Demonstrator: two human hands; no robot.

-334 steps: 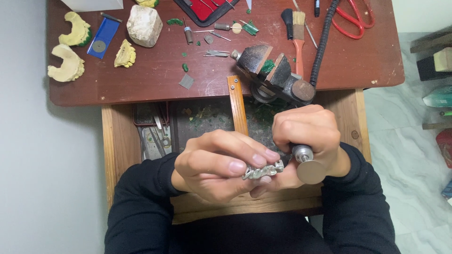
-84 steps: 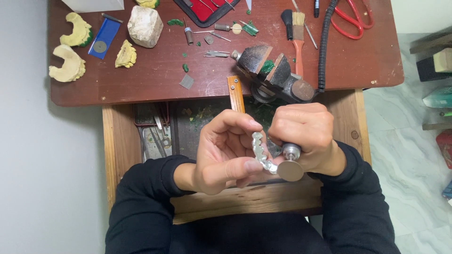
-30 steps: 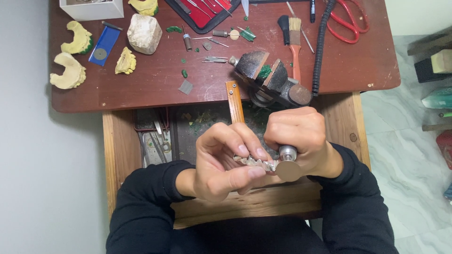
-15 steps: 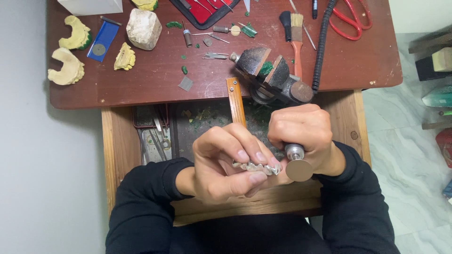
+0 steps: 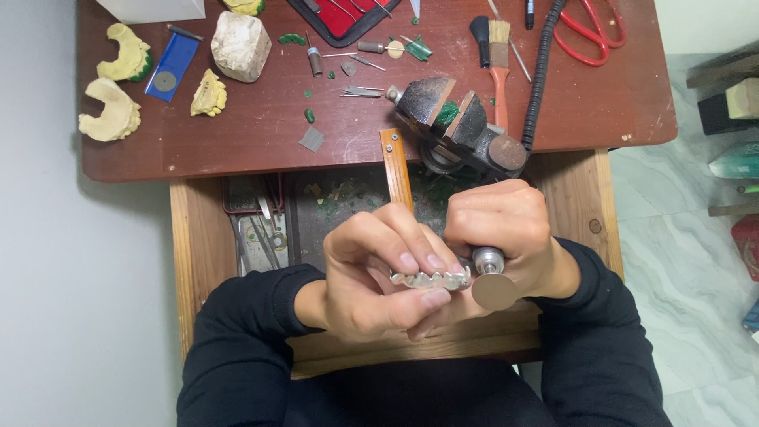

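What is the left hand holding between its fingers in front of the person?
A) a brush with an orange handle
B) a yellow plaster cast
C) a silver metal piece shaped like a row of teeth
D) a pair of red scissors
C: the left hand pinches a silver toothed metal piece, while the scissors, plaster casts and brush lie untouched on the table.

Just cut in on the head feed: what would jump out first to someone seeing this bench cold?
Centre frame, the left hand pinches a small silvery scalloped metal piece while the right hand grips a rotary handpiece with a round disc right beside it. Behind them a dark bench vise sits at the table's edge, with pale yellow dental casts at far left and red scissors at top right.
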